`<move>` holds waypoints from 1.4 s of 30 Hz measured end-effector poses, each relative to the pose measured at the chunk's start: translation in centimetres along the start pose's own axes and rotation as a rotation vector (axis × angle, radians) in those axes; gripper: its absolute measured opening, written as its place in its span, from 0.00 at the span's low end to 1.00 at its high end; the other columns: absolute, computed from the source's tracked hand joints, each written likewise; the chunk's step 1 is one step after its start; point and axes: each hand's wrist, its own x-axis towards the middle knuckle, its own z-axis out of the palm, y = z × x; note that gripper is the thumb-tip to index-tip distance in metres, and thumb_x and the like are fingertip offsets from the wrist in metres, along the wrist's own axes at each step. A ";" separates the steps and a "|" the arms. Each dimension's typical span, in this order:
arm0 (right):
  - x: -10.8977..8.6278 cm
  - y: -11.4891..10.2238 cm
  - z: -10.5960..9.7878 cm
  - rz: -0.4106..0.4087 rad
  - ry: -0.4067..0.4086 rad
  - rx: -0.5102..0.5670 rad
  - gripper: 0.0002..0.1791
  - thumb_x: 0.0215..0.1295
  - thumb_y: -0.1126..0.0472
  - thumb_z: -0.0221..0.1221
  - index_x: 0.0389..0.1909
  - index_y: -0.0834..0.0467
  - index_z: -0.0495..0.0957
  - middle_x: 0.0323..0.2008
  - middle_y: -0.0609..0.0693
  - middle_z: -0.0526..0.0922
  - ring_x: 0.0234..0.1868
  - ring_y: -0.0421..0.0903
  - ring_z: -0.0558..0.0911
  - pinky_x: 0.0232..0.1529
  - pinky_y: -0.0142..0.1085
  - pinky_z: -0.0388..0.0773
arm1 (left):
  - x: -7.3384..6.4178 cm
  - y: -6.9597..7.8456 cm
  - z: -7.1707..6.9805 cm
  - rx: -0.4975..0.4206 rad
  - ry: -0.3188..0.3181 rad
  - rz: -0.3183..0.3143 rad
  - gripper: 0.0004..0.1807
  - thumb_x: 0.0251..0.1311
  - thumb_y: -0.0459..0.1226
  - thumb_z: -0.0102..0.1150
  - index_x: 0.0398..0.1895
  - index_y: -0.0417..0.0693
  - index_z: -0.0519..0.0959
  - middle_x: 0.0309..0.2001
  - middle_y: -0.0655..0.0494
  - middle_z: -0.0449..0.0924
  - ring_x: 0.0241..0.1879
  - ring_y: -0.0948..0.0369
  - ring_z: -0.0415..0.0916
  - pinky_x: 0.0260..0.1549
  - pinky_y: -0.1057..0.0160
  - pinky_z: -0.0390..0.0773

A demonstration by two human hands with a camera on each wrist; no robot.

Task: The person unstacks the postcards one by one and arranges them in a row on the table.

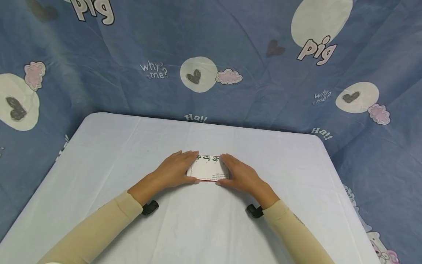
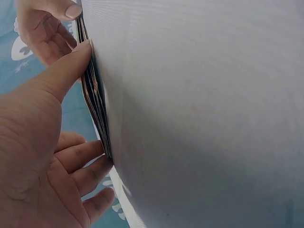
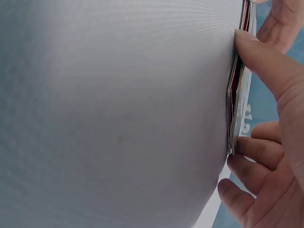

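A small stack of thin white-topped cards [image 1: 208, 168] lies on the white table, dark characters along its far edge and small print near the front right corner. My left hand [image 1: 176, 168] holds its left end, thumb at the near edge and fingers at the far edge. On the right end my right hand [image 1: 242, 172] grips in the same mirrored way. Narrow gaps show between the layers of the stack [image 2: 95, 90] in the left wrist view. From the right wrist, a red layer shows inside the stack [image 3: 234, 80].
White cloth covers the table [image 1: 197, 227], whose far edge meets a blue printed curtain [image 1: 250, 99]. A black wrist camera [image 1: 150, 208] sits under the left wrist, and another black camera [image 1: 254, 211] under the right. Both arms wear beige sleeves [image 1: 95, 227].
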 end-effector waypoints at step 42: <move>-0.2 2.7 -5.3 0.038 0.069 -0.004 0.51 0.61 0.49 0.76 0.79 0.61 0.62 0.77 0.59 0.66 0.77 0.56 0.66 0.71 0.52 0.69 | 5.4 2.0 -3.4 0.005 0.003 0.035 0.56 0.56 0.58 0.76 0.81 0.40 0.61 0.76 0.45 0.68 0.75 0.49 0.65 0.77 0.48 0.54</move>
